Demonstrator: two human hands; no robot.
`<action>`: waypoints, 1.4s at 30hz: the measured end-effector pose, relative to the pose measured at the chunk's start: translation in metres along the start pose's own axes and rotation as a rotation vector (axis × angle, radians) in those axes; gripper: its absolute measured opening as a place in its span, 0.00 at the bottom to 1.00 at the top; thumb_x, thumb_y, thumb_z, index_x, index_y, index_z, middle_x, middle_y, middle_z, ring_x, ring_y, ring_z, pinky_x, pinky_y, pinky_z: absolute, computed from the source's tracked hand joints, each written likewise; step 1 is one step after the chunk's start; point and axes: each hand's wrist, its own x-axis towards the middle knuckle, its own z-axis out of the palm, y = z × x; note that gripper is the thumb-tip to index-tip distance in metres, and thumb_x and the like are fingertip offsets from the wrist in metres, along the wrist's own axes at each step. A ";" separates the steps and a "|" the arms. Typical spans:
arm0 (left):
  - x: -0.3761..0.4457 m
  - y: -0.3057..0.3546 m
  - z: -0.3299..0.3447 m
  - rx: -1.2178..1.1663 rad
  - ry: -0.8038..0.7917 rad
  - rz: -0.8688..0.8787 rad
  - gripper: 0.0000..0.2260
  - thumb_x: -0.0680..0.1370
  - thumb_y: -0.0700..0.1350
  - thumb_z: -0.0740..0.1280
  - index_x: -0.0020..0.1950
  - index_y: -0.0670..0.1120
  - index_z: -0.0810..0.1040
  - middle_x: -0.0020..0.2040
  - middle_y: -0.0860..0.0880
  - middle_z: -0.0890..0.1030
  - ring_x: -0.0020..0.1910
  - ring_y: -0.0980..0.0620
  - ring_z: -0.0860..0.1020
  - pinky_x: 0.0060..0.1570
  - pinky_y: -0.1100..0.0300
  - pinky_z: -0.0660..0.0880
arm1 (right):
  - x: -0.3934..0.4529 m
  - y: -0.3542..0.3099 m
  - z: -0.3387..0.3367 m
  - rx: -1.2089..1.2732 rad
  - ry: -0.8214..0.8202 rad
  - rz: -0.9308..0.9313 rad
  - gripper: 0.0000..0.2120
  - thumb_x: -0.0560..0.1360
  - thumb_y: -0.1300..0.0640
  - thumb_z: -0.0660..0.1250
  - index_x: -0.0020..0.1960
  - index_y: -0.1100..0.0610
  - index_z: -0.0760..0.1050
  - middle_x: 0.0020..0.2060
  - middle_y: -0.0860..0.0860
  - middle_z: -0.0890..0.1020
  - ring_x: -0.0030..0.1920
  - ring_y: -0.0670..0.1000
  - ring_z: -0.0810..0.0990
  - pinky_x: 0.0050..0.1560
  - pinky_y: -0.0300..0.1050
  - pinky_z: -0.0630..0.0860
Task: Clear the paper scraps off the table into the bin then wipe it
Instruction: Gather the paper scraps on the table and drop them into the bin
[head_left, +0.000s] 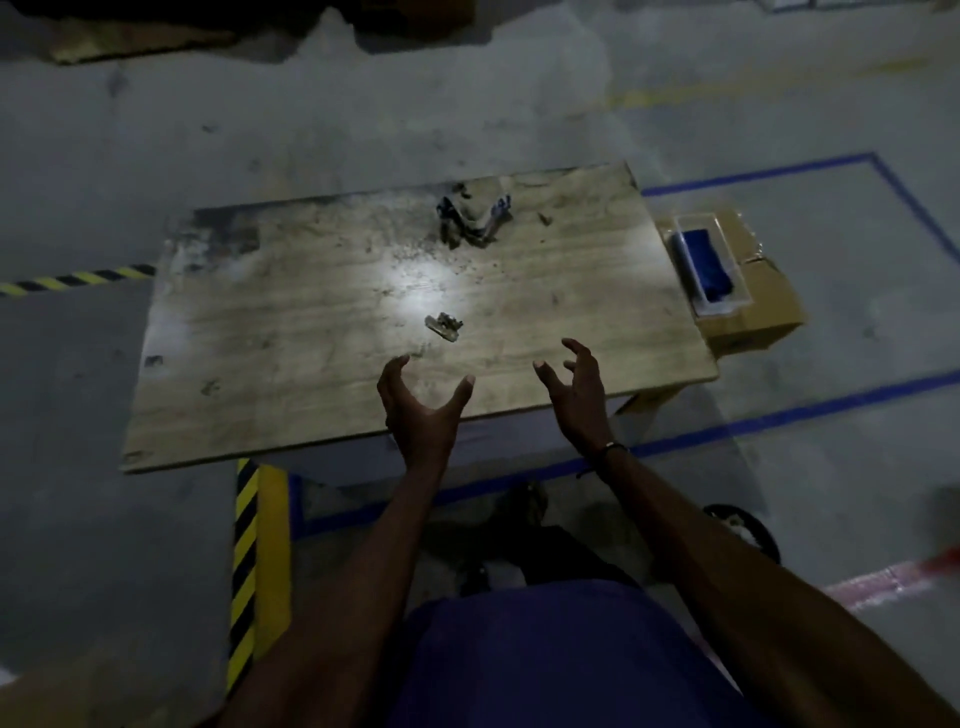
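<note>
We count two paper scraps on one table (311, 322): a small scrap (444, 327) just beyond our left hand (418, 410), a bigger heap (474, 214) farther off. Past our right hand (579, 396) sits one box (756, 306) bearing one tray (712, 267).

No legible text anywhere.

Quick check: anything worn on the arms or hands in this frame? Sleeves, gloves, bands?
No gloves and no sleeves in view: both forearms are bare. The right hand has a thin dark band at its wrist. The left hand wears nothing visible.
</note>
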 end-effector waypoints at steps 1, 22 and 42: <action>0.007 -0.001 0.003 0.031 -0.002 0.006 0.41 0.69 0.62 0.82 0.74 0.50 0.68 0.72 0.51 0.70 0.71 0.54 0.70 0.68 0.45 0.73 | 0.011 0.002 0.002 -0.017 -0.016 -0.008 0.29 0.81 0.45 0.71 0.78 0.50 0.66 0.78 0.52 0.66 0.74 0.54 0.71 0.70 0.54 0.72; 0.143 -0.064 0.146 0.574 -0.239 -0.109 0.67 0.55 0.83 0.72 0.86 0.58 0.48 0.87 0.51 0.43 0.86 0.48 0.47 0.77 0.27 0.47 | 0.252 0.092 0.015 -0.383 -0.035 -0.166 0.58 0.70 0.34 0.78 0.86 0.54 0.49 0.86 0.55 0.46 0.86 0.54 0.45 0.82 0.62 0.58; 0.389 -0.073 0.253 0.496 -0.329 0.291 0.61 0.65 0.77 0.73 0.87 0.51 0.48 0.87 0.48 0.46 0.86 0.49 0.48 0.79 0.31 0.45 | 0.467 0.074 0.103 -0.331 -0.047 -0.392 0.58 0.72 0.28 0.73 0.86 0.57 0.48 0.85 0.57 0.51 0.85 0.56 0.52 0.79 0.62 0.65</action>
